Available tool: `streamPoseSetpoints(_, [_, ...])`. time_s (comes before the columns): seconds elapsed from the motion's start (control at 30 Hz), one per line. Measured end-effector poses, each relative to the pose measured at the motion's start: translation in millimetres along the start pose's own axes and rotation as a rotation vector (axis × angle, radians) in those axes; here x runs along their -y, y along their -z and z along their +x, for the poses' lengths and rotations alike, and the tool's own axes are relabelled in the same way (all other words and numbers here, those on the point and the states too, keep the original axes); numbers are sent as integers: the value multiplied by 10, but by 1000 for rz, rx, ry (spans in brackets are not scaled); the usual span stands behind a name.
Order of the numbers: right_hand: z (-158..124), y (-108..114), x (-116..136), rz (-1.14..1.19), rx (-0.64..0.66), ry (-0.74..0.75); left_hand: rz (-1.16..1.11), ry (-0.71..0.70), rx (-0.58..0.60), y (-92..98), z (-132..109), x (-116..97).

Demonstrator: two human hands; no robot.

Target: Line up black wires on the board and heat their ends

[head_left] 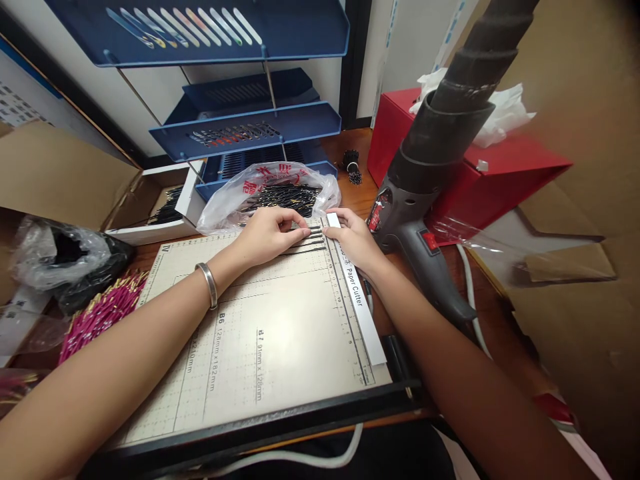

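Note:
A cream paper cutter board (280,320) with printed grid lines lies before me, a white strip (361,307) labelled "Paper Cutter" along its right side. Several thin black pieces (313,245) lie side by side near its far right corner. My left hand (274,233) rests over their left part, thumb and forefinger closed near one piece; whether it is gripped is too small to tell. My right hand (353,240) is at the far end of the white strip, its thumb over the strip near the pieces' right ends and its fingers curled around the far edge.
Behind the board sits a clear bag (220,207) of black pieces, beneath blue tiered trays (245,127). A heat gun (425,167) and red box (505,180) stand right. Magenta pieces (100,313) and a white box (193,200) are left.

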State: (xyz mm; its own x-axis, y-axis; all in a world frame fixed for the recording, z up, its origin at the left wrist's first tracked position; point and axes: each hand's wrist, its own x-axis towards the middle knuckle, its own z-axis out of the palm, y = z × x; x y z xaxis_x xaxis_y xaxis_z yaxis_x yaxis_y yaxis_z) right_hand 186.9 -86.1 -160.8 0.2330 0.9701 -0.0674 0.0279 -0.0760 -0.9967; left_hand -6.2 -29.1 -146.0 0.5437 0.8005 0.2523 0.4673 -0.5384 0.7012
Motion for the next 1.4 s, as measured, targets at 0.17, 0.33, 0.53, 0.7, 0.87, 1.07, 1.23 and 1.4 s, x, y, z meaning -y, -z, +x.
streamPoseSetpoints(0.17, [-10, -5, 7, 1, -2, -1, -1, 4, -2, 0, -3, -3])
streamPoseSetpoints(0.33, [-8, -15, 12, 11, -3, -8, 0, 0, -13, 4, -8, -4])
streamPoseSetpoints(0.53, [-9, -14, 12, 16, -5, -9, -21, 16, -14, 9, -30, -12])
streamPoseSetpoints(0.7, [-22, -21, 37, 9, -11, -17, 0, 5, -25, 16, -37, -13])
streamPoseSetpoints(0.87, [-30, -29, 64, 1, -21, -20, 6, 0, -32, 15, -27, 0])
streamPoseSetpoints(1.07, [-17, -3, 21, -18, -2, 5, 0, -12, -40, 3, -17, 13])
streamPoseSetpoints(1.23, [-4, 5, -2, -9, 4, 6, 0, -14, -45, 1, -16, 28])
streamPoseSetpoints(1.4, [-4, -4, 1, -10, 3, 3, 6, -15, -51, -1, -16, 31])
